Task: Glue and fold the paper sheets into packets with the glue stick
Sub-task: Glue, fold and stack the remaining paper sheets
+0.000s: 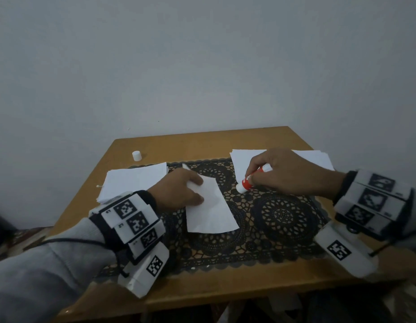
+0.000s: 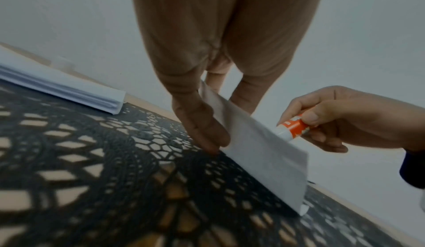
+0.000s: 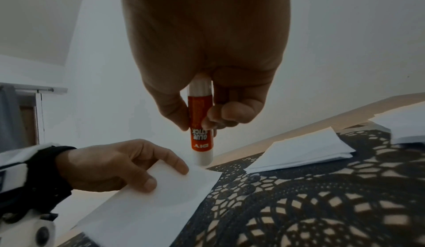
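**A:** Start at the fingers. What are they doing?

**B:** The right hand has thumb and fingertips curled round a red-and-white glue stick, pinching its barrel. The stick tilts down to the left, its white uncapped end just above the mat. The left hand pinches the far left corner of a folded paper sheet, thumb on top, fingers beneath, lifting that edge a little.

**A:** Where is the sheet?

**B:** On the middle of a black lace mat, its near end resting there. The glue tip is just beside the sheet's far right corner; I cannot tell whether they touch.

**A:** And round about?

**B:** The mat covers a wooden table set against a pale wall. A stack of white sheets lies left, partly behind the left wrist. A second paper stack lies far right, with the right hand in front of it. A small white cap stands upright near the far left corner (well apart from the stick).

**A:** Do the wrist cameras add anything?

**B:** The right wrist view shows the label reading "GLUE STICK", upside down, which the head view blurs. The left wrist view shows the sheet from its edge, raised like a ramp, and it hides the glue tip. Only the head view shows the cap clearly.
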A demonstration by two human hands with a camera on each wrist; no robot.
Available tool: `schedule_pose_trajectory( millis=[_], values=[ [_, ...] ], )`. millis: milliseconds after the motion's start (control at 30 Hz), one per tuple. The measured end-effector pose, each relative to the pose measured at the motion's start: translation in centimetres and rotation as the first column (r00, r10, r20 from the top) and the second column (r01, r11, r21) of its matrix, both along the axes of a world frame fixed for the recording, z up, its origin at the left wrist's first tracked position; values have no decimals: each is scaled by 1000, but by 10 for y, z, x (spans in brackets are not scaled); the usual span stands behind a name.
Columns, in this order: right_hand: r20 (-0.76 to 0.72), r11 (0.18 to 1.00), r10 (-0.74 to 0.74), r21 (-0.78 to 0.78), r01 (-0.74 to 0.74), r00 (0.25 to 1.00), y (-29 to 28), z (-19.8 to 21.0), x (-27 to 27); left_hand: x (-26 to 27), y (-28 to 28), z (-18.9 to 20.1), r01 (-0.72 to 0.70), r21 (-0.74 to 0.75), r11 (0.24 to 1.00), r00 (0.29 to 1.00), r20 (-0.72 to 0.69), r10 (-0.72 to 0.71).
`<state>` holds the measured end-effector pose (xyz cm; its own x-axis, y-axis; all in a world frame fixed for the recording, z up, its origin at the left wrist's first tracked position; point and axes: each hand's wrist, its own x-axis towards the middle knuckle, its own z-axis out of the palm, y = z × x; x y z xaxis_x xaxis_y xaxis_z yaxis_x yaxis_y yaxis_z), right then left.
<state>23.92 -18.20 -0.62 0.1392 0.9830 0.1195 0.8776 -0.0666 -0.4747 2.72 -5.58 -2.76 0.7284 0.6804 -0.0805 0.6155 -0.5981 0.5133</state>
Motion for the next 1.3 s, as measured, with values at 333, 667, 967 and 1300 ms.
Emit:
schedule_pose_trajectory(
  millis=[333, 667, 967, 1300],
  values=[
    [111, 995, 96, -45, -92, 989, 54, -5, -31, -1, -2, -8, 41, 13, 999, 952, -303, -35],
    [161, 992, 111, -79, -99, 981, 75, -20, -42, -3, 0, -11, 82, 41, 996, 953, -296, -66],
    [133, 975, 172, -167, -149, 976, 49, -15, -45, -1, 0, -11, 70, 38, 997, 948, -315, -54],
    [71, 950, 230, -234, -208, 971, 10, -15, -50, 2, 1, -12, 64, 58, 996, 949, -313, -43]
  ],
)
